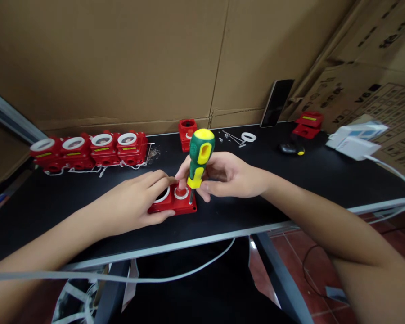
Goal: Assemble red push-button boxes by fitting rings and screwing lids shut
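A red housing (184, 205) with two round white-rimmed openings lies flat near the table's front edge. My left hand (145, 198) is closed around its left part, thumb along the front side and fingers over the back. Upright over the housing's right end stands a green and yellow screwdriver (200, 155), its tip at a screw in the front right corner. My right hand (222, 174) has its fingers curled around the lower handle from behind and the right. The index fingertip is above the right opening.
Several red housings (104, 150) with white rings stand in a row at the back left. Behind my hands are another red part (185, 130), screws and a white ring (249, 137). Farther right are a phone (277, 102), a dark tool (290, 149), red parts (307, 123) and a white box (354, 139).
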Demonstrator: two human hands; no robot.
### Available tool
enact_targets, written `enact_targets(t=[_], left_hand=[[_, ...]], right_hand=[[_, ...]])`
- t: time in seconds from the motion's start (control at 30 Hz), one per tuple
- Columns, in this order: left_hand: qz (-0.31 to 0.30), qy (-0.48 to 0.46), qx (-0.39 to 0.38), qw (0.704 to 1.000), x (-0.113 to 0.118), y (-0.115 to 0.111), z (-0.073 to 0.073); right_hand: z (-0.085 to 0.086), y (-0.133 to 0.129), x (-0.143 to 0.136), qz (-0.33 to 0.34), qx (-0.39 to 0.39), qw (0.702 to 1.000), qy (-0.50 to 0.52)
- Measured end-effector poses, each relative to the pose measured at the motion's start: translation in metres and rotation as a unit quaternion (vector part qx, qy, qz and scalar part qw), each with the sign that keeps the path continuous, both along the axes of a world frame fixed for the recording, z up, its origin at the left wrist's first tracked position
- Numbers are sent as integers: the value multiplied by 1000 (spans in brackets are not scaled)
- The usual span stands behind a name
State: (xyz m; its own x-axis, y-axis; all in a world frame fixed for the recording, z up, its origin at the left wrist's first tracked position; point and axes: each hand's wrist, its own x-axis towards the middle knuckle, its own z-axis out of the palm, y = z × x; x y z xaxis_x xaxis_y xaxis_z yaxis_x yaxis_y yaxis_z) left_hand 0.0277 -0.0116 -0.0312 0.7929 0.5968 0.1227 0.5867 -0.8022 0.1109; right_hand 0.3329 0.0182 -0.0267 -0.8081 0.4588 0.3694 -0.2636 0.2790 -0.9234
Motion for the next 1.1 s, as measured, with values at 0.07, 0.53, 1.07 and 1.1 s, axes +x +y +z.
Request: enact_targets(t=[0.07,0.53,1.07,1.1], left_hand=[[2,0,-2,1000,0,0,1],[6,6,-4,1000,2,0,1],[-1,3,1,1000,3,-1,2],[0,2,-1,1000,3,-1,2]], right_hand=[[-1,1,0,2,14,1000,12],[-6,5,0,-58,78,995,-17],[4,10,10,-8,37,999,-27],[4,10,11,-3,29,999,-27]])
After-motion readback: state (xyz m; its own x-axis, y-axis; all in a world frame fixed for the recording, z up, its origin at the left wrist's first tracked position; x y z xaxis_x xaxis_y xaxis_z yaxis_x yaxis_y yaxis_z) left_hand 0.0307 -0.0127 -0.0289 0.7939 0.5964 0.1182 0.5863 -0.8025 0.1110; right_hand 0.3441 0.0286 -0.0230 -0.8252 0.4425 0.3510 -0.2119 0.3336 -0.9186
